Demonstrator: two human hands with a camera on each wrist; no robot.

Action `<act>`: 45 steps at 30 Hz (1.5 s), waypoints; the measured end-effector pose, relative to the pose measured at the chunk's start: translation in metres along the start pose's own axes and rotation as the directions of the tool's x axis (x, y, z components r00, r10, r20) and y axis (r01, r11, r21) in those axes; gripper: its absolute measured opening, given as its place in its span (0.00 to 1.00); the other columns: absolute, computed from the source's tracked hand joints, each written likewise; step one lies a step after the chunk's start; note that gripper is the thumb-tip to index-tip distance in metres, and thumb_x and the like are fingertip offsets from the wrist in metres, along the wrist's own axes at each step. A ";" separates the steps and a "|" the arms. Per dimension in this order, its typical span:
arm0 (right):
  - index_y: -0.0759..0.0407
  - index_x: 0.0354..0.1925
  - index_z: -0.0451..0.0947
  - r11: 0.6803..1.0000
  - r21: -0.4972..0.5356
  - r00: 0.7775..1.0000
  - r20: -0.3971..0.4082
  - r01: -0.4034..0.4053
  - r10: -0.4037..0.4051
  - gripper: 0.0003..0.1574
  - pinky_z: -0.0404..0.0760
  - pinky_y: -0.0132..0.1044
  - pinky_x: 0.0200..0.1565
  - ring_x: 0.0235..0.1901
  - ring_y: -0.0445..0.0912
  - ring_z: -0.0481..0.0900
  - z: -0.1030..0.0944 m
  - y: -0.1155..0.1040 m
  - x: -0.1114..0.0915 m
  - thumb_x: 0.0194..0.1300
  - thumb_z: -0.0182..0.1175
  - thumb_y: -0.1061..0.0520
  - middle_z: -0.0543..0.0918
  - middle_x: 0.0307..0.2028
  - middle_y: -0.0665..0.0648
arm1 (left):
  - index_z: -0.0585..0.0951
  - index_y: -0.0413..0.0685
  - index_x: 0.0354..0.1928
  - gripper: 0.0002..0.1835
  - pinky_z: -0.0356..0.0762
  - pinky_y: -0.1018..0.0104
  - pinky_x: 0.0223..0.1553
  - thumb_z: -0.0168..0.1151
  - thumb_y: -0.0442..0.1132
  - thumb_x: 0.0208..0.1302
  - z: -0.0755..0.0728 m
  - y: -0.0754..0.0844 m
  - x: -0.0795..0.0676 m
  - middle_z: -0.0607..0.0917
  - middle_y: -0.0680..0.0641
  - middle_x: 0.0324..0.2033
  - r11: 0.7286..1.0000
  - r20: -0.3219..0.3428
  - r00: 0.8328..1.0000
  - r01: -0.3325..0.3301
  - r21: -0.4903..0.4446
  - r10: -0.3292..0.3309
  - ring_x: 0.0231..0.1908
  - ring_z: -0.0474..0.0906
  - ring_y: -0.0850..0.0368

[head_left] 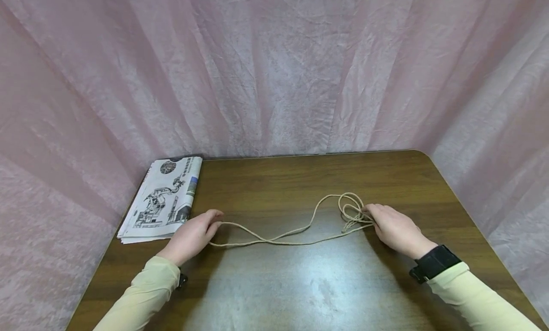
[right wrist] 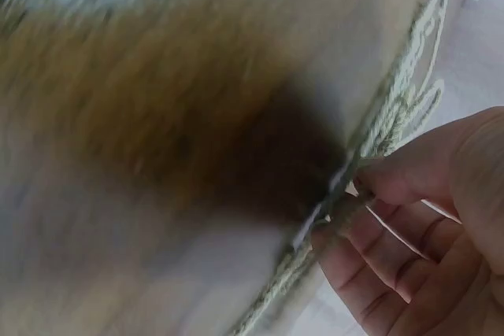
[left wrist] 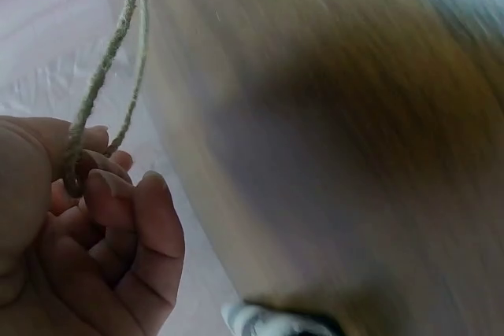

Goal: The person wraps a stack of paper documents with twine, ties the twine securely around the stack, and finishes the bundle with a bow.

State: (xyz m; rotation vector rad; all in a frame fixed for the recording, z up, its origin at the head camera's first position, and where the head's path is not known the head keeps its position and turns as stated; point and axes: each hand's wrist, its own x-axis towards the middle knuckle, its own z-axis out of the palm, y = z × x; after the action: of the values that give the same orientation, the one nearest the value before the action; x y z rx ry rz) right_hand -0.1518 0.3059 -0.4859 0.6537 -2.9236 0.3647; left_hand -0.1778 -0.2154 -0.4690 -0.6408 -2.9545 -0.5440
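Observation:
A thin beige rope (head_left: 266,241) stretches sideways between my two hands, its two strands crossing left of the middle. My left hand (head_left: 193,236) holds the bend at its left end. In the left wrist view the rope (left wrist: 96,83) loops around the curled fingers. On the other side, my right hand (head_left: 395,228) pinches the rope between thumb and fingers. Small loops and a tangled clump of the rope lie just left of the right fingertips. The right wrist view shows several strands (right wrist: 386,120) beside the thumb; blur hides the exact grip.
A folded newspaper (head_left: 160,197) with a robot-arm drawing lies at the back left of the brown wooden table (head_left: 266,178), close to my left hand. Pink curtains (head_left: 274,74) hang behind and at both sides. A black band (head_left: 436,263) circles my right wrist.

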 end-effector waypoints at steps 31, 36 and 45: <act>0.66 0.50 0.80 0.966 0.144 0.944 -0.220 -0.217 0.245 0.18 0.76 0.52 0.34 0.38 0.56 0.78 -0.031 0.030 0.019 0.65 0.50 0.71 0.78 0.45 0.65 | 0.81 0.43 0.57 0.22 0.70 0.43 0.57 0.68 0.42 0.62 -0.004 0.016 0.011 0.81 0.41 0.53 0.978 0.004 0.988 -0.152 0.142 0.153 0.56 0.74 0.39; 0.66 0.57 0.77 0.971 0.115 0.965 -0.134 -0.211 0.226 0.21 0.75 0.57 0.41 0.45 0.62 0.77 -0.024 0.032 0.027 0.67 0.55 0.65 0.76 0.51 0.69 | 0.75 0.44 0.65 0.30 0.59 0.39 0.65 0.68 0.46 0.62 0.006 0.042 0.022 0.73 0.36 0.64 0.964 0.076 0.976 -0.213 0.156 0.204 0.66 0.64 0.35; 0.61 0.45 0.84 1.000 -0.005 0.957 -0.288 -0.022 0.020 0.14 0.65 0.65 0.58 0.58 0.65 0.70 -0.011 0.017 0.028 0.60 0.63 0.63 0.82 0.49 0.63 | 0.84 0.49 0.53 0.17 0.71 0.48 0.58 0.65 0.46 0.65 0.024 0.079 0.037 0.83 0.46 0.50 0.936 0.150 0.933 -0.342 0.086 0.328 0.55 0.75 0.45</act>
State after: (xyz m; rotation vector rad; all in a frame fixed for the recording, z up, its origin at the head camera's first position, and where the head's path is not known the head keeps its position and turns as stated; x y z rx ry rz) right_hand -0.1839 0.3120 -0.4740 0.5188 -2.6544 0.4123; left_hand -0.1785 -0.1256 -0.4608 -1.1803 -2.8688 -0.3138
